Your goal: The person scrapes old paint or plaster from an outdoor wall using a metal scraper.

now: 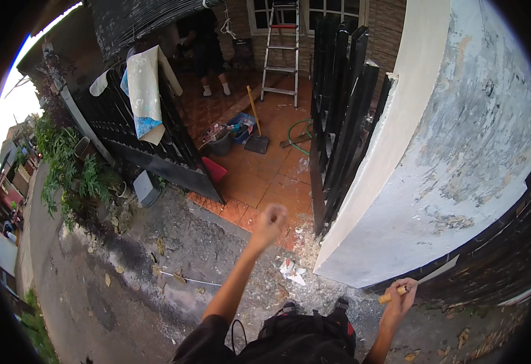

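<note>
My left hand [269,226] is raised in front of me over the gateway, its fingers curled in and slightly blurred. Nothing shows in it. At the right, my right hand [398,300] grips the wooden handle [387,298] of a flat-bladed scraper. Its pale blade [439,269] points up and to the right, just below the foot of a masonry pillar [374,236]. The pillar's side face is white low down, with grey, flaking patches [470,150] higher up. Its narrow face [386,150] is smooth and cream-coloured.
Black slatted gate panels [338,123] stand beside the pillar. Another gate leaf [156,159] carries a draped sheet [145,86]. Inside are a stepladder [281,59], a dustpan [257,143], a bucket [220,142] and a person [208,54]. White scraps [292,272] lie near my feet.
</note>
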`<state>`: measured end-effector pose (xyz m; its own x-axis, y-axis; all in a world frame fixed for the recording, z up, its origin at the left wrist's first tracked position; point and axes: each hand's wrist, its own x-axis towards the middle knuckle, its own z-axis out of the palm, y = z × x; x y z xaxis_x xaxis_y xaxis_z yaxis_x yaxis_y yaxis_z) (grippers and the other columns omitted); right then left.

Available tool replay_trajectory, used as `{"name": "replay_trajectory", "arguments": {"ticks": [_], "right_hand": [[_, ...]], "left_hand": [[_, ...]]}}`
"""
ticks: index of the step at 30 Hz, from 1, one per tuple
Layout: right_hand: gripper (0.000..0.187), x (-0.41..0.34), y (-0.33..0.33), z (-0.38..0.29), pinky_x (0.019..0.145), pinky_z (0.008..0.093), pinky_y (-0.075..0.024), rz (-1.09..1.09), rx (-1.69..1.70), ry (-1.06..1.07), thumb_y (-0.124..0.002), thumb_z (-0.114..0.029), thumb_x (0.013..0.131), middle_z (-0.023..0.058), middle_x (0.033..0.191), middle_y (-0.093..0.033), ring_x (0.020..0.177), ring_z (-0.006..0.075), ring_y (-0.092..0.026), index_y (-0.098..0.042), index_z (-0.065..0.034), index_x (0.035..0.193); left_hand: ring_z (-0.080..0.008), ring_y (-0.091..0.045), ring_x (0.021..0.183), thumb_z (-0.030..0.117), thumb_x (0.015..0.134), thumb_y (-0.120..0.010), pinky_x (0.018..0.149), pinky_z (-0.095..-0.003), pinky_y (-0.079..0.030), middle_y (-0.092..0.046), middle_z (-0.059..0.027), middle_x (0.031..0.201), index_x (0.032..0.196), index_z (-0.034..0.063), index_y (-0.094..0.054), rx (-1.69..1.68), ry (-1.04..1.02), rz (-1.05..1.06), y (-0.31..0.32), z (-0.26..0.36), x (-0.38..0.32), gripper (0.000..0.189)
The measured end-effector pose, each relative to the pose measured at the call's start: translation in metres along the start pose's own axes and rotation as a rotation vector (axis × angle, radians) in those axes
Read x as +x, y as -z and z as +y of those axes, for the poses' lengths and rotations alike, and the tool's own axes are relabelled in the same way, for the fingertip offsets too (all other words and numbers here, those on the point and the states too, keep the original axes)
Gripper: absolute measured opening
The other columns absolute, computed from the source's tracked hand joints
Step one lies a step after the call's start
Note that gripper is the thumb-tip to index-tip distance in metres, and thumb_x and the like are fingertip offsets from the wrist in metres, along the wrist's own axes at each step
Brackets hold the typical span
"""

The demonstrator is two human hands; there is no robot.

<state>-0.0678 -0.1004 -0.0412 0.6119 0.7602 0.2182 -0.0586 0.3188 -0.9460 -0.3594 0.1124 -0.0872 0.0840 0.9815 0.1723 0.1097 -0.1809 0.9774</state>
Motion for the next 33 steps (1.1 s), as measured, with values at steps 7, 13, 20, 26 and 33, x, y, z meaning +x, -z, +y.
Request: {"name": "replay_trajectory", "arguments": {"ticks": [7, 13, 20, 26, 33], "right_hand": [[0.03, -0.001, 0.006, -0.007, 0.076, 0.0239, -0.0376, -0.023, -0.008, -0.017, -0.054, 0.009, 0.078, 0.003, 0.09, -0.043, 0.084, 0.0103, -0.044, -0.043, -0.0051, 0.103], [0.033, -0.007, 0.018, -0.002, 0.078, 0.0249, -0.0394, 0.024, -0.02, -0.037, -0.055, 0.005, 0.082, 0.0043, 0.094, -0.047, 0.087, 0.0111, -0.047, -0.043, -0.0027, 0.112], [0.035, -0.01, 0.027, 0.016, 0.077, 0.0264, -0.0427, -0.001, 0.002, -0.049, -0.054, 0.002, 0.085, 0.0081, 0.09, -0.054, 0.085, 0.0135, -0.052, -0.041, 0.0012, 0.118], [0.036, -0.013, 0.023, 0.021, 0.077, 0.0269, -0.0433, 0.006, -0.061, -0.055, -0.054, 0.001, 0.086, 0.01, 0.088, -0.056, 0.084, 0.0146, -0.053, -0.041, 0.0059, 0.12], [0.035, -0.012, 0.023, 0.023, 0.072, 0.0262, -0.0447, 0.025, -0.069, -0.072, -0.053, 0.001, 0.086, 0.0095, 0.086, -0.056, 0.08, 0.0137, -0.054, -0.042, 0.0075, 0.118]], "left_hand": [[-0.014, -0.054, 0.08, 0.023, 0.084, -0.062, 0.074, -0.0259, -0.042, -0.06, -0.0102, 0.087, 0.127, -0.0003, -0.038, 0.192, -0.006, 0.158, 0.075, 0.127, 0.106, 0.054], [-0.0153, -0.058, 0.08, 0.023, 0.084, -0.063, 0.069, -0.0263, -0.046, -0.061, -0.0137, 0.089, 0.126, -0.0034, -0.037, 0.261, -0.096, 0.182, 0.125, 0.187, 0.158, 0.057], [-0.0178, -0.061, 0.079, 0.026, 0.086, -0.06, 0.072, -0.0272, -0.049, -0.059, -0.0109, 0.082, 0.126, -0.0058, -0.034, 0.37, 0.007, 0.108, 0.127, 0.219, 0.183, 0.058], [-0.0172, -0.061, 0.077, 0.027, 0.084, -0.062, 0.075, -0.0273, -0.051, -0.058, -0.0109, 0.081, 0.131, -0.0058, -0.028, 0.42, 0.013, 0.13, 0.13, 0.231, 0.2, 0.066], [-0.0175, -0.058, 0.07, 0.025, 0.084, -0.06, 0.067, -0.0285, -0.05, -0.058, -0.0122, 0.082, 0.137, -0.0071, -0.018, 0.451, 0.004, 0.164, 0.127, 0.232, 0.215, 0.075]]}}
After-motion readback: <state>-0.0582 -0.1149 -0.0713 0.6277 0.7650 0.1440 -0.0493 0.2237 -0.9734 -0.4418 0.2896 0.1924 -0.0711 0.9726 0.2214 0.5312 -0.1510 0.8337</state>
